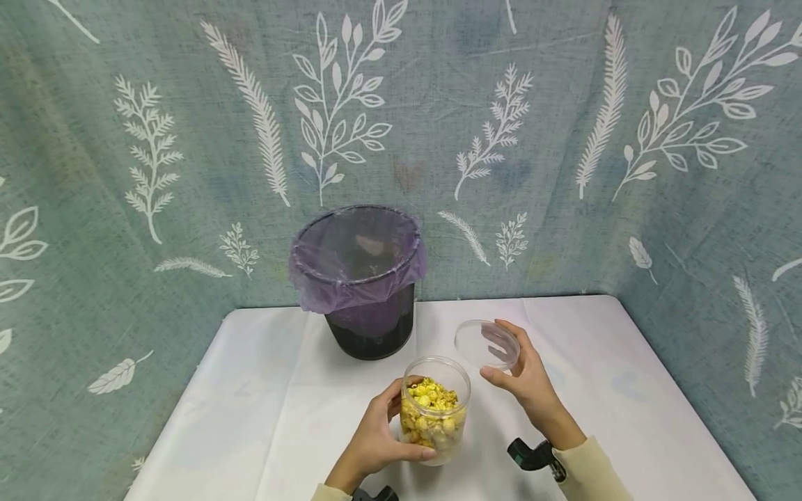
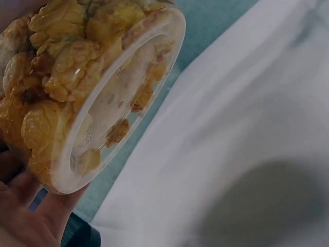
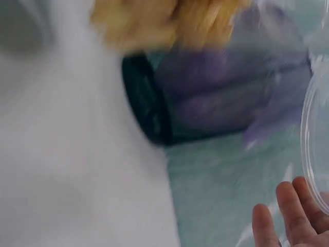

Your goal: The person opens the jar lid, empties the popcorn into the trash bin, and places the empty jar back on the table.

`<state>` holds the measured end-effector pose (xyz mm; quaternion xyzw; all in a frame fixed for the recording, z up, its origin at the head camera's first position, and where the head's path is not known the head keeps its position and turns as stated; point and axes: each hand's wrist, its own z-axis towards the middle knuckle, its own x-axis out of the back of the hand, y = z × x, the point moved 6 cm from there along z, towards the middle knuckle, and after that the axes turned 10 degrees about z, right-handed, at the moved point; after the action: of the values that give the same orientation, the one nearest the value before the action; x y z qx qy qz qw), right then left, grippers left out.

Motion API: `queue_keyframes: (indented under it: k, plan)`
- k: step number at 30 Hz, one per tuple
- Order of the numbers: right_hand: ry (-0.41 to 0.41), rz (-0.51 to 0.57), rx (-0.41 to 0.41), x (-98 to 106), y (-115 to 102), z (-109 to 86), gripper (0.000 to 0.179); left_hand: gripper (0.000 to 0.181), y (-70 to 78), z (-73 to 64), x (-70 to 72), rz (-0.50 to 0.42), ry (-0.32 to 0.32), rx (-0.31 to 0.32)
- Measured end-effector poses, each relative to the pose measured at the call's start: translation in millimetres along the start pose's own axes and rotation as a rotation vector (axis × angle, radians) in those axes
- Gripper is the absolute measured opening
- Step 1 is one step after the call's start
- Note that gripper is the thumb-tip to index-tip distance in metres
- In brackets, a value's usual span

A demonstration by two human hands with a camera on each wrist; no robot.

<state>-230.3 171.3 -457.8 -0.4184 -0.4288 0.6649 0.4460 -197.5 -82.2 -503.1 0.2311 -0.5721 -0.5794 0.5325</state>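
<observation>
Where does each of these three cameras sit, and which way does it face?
Head: worn on the head, facing forward and down at the jar, lid and bin; left hand, right hand and sleeves show.
Left wrist: worn there, facing the jar's base and white tabletop; part of the left hand shows.
Right wrist: worn there, facing the bin, tabletop and lid's edge; some right-hand fingers show.
Shared: head and right wrist views both show bin and lid.

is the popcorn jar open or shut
Open. The jar is uncovered at the top in the head view, with popcorn visible inside, and the right hand holds the clear lid apart from it.
</observation>
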Motion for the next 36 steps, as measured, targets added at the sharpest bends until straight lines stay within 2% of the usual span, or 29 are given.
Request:
queue_keyframes:
  k: [6, 12, 22, 30, 36]
  plan:
    - [0.141, -0.100, -0.115, 31, 25, 0.8, 0.086, 0.093, 3.4, -5.4, 6.6, -0.044, 0.029, -0.004]
    - [0.216, -0.210, -0.229, 55, 51, -1.0, 0.093, 0.093, 7.0, -6.8, 11.1, -0.058, 0.031, -0.003]
    - [0.191, -0.333, -0.362, 79, 78, -4.0, 0.104, 0.094, 11.8, -6.2, 17.2, -0.059, 0.048, -0.064]
    - [0.178, -0.442, -0.422, 85, 90, -0.8, 0.109, 0.094, 10.2, -6.3, 18.7, -0.078, 0.055, -0.031]
    - [0.163, -0.542, -0.426, 85, 92, -2.1, 0.112, 0.094, 14.7, -6.0, 20.4, -0.076, 0.052, -0.071]
